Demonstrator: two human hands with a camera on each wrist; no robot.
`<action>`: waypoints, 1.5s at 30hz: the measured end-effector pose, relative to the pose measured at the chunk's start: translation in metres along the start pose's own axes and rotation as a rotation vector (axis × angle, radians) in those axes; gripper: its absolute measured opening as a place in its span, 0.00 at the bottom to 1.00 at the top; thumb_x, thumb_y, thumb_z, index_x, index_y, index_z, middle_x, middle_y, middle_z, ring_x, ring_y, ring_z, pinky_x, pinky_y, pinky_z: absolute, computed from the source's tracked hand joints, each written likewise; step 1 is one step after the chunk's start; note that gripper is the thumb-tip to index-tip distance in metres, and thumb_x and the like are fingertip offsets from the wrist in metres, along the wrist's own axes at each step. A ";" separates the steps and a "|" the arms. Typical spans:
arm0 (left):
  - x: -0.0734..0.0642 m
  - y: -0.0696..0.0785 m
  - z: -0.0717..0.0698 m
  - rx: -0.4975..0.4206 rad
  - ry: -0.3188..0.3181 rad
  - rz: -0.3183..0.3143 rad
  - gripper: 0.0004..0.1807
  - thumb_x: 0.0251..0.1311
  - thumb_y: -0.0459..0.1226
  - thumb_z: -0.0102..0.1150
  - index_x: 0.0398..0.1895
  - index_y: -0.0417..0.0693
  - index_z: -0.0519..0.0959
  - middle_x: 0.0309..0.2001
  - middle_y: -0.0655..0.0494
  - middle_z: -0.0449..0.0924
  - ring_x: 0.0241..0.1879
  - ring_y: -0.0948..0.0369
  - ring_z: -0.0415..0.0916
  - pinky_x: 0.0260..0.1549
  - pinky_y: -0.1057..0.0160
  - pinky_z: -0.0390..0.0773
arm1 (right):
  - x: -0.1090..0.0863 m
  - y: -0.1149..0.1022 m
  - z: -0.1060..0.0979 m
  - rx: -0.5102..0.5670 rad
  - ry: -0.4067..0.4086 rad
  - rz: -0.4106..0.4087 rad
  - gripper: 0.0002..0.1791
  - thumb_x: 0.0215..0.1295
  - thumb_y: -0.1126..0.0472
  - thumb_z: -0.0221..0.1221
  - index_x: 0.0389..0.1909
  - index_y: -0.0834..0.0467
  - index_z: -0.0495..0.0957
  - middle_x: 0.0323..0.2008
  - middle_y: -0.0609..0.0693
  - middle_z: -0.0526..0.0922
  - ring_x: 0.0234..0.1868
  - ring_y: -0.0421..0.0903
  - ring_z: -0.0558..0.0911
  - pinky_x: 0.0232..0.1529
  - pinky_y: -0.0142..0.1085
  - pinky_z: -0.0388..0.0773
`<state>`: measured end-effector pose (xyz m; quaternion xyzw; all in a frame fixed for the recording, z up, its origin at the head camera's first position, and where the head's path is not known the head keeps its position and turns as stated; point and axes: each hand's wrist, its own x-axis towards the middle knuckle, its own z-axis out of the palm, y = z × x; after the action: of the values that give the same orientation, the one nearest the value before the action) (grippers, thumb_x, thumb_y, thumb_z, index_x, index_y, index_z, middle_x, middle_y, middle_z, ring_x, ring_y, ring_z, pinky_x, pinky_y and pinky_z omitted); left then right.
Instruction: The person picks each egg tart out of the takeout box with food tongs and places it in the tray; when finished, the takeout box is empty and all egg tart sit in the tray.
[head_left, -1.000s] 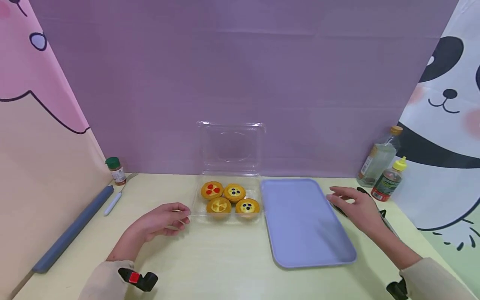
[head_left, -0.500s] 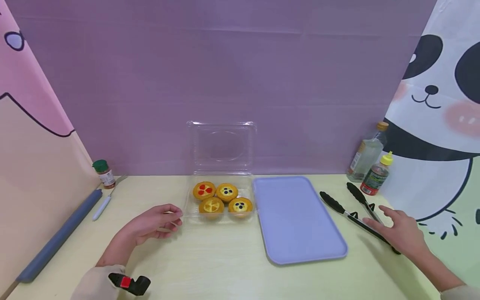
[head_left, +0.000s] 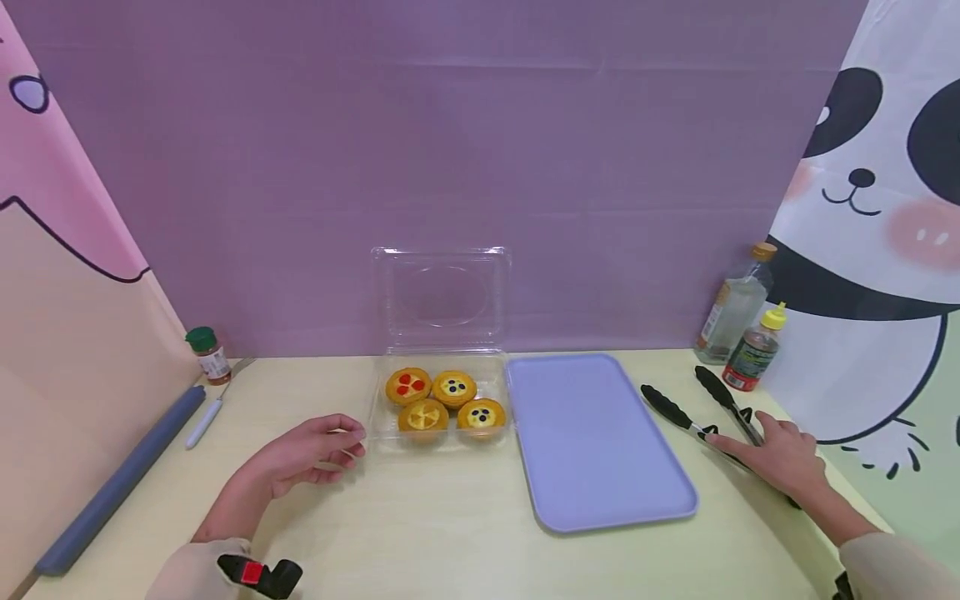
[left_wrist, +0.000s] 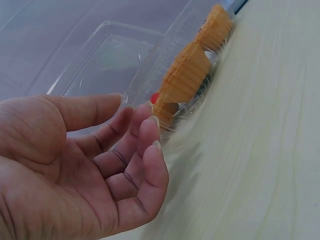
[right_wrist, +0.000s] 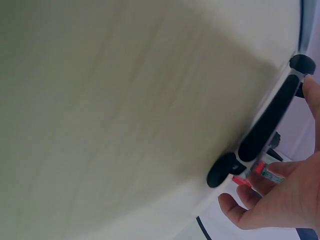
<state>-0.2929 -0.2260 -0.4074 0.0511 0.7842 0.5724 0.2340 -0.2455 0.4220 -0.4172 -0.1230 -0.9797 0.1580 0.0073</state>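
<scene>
Beside the left front corner of a clear plastic clamshell container [head_left: 442, 307], my left hand [head_left: 311, 454] holds nothing, its fingers loosely bent. Its fingertips are close to the container's wall in the left wrist view; whether they touch it, I cannot tell. The container's lid stands raised, and several egg tarts [head_left: 423, 415] with different toppings sit in its base. On the right, my right hand [head_left: 783, 457] is over a pair of black-handled tongs [head_left: 666, 407] lying spread on the table. Its thumb reaches the near arm, and the other fingers are by the far arm.
A lilac tray [head_left: 600, 442] lies between the container and the tongs. At the back right stand a tall clear bottle [head_left: 735, 308] and a yellow-capped bottle [head_left: 753, 354]. Leftward are a green-lidded jar [head_left: 210, 354], a white-handled fork [head_left: 206, 421] and a long blue roll [head_left: 123, 479].
My right hand first moved right from over the tray's edge, uncovering the tongs, then came down onto them. The left hand stays by the container. The head view has shifted to the right.
</scene>
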 end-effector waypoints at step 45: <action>-0.002 0.001 0.000 0.010 -0.018 0.003 0.20 0.72 0.47 0.54 0.54 0.40 0.71 0.44 0.51 0.80 0.42 0.56 0.77 0.40 0.60 0.79 | 0.007 -0.004 0.032 0.118 0.294 -0.210 0.39 0.61 0.36 0.64 0.57 0.66 0.77 0.56 0.72 0.79 0.57 0.73 0.73 0.57 0.61 0.62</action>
<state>-0.2915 -0.2268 -0.4060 0.0586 0.7848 0.5683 0.2402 -0.2552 0.4100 -0.4469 -0.0413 -0.9646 0.1938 0.1739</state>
